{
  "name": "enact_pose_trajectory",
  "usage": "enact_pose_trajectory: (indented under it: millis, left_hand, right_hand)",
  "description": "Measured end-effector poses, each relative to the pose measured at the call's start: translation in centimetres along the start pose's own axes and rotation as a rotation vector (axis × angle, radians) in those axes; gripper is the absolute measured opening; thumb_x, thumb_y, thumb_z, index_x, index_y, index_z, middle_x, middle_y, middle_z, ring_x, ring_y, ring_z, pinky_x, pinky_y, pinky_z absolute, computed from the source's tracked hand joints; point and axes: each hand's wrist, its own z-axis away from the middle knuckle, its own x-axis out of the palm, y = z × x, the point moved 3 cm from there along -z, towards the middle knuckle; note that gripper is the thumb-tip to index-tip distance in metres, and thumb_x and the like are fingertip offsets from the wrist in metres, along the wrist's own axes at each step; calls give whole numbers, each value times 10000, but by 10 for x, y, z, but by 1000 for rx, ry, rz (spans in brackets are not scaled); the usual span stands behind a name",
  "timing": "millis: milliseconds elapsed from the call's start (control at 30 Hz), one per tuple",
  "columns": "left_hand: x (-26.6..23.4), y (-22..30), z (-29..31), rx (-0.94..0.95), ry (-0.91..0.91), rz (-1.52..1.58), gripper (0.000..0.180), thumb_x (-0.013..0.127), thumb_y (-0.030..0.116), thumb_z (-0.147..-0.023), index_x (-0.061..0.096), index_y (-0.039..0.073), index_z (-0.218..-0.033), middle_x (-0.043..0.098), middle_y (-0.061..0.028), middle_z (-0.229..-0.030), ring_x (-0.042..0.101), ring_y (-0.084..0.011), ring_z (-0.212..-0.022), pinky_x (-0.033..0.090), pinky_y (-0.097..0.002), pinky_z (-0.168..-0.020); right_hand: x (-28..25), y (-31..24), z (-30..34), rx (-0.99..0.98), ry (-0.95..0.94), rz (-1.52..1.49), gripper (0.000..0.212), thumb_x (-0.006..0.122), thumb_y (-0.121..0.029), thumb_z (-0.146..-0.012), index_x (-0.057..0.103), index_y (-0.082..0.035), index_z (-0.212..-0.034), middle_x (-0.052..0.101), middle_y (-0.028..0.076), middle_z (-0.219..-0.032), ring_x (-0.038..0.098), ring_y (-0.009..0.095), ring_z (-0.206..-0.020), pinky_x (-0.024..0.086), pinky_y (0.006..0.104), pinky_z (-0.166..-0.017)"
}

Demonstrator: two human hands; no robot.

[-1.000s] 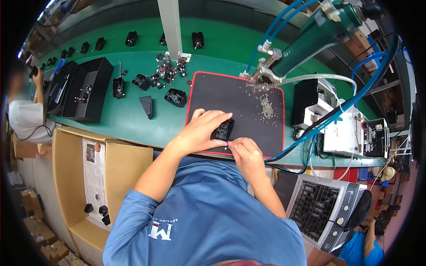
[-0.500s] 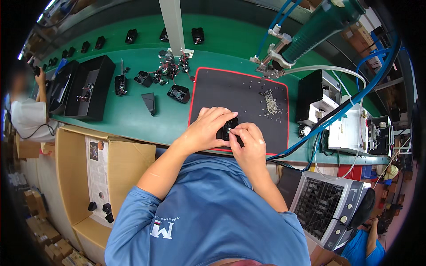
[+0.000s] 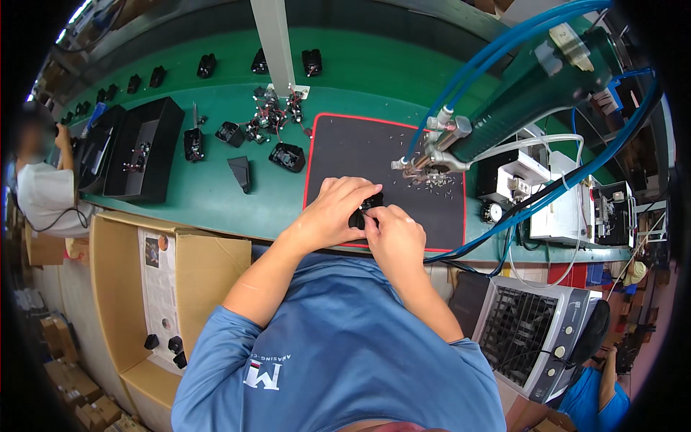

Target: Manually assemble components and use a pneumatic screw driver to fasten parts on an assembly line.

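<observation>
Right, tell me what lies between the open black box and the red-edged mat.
On the green table, between box and mat, the head view shows three black housings, a black wedge, a tangle of wired parts and smaller bits.

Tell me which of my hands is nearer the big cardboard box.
Left. Your left hand, on the black part, is right of the cardboard box; your right hand is farther right.
</observation>
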Motion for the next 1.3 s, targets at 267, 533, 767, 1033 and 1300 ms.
enact_pose_trajectory:
  millis: [267,533,767,1033,1300]
  left_hand:
    - [-7,2,-2,-89,7,95,937,939,198,-660,487,78,-1472,605,-108,-1331,572,-308,-1251,394,-434,-1010]
    - [-6,-7,3,-121,117,87,677,956,218,-673,571,123,-1222,595,-88,-1352,560,-320,-1267,385,-431,-1038]
    - [-4,-4,-1,-88,73,-16,499,954,291,-670,645,119,-1023,603,-92,-1303,573,-307,-1221,390,-412,-997]
    - [-3,-3,-1,-64,122,-58,422,942,325,-680,654,131,-920,598,-74,-1306,579,-277,-1163,371,-404,-931]
    - [-4,-5,0,-102,104,-19,402,946,345,-676,675,119,-868,613,-84,-1291,603,-260,-1134,369,-387,-919]
  right_hand:
    - [-72,-15,1,-30,-5,-243,259,746,-127,-893,754,-74,-1146,691,75,-798,679,249,-626,551,417,-617]
    - [-140,-40,-124,-233,544,-755,573,685,-366,-1018,510,6,-1416,683,82,-1067,629,139,-939,496,305,-883]
    - [-138,-57,-133,-294,384,-1271,565,452,-498,-1108,570,21,-1294,656,77,-838,613,133,-704,507,282,-682]
    - [-106,-63,-89,-267,288,-1188,1025,302,-843,-964,507,87,-1343,611,81,-781,580,132,-646,464,259,-558]
    - [-73,-44,-77,-184,249,-1244,1075,333,-906,-899,518,64,-1323,593,65,-778,576,123,-646,467,257,-583]
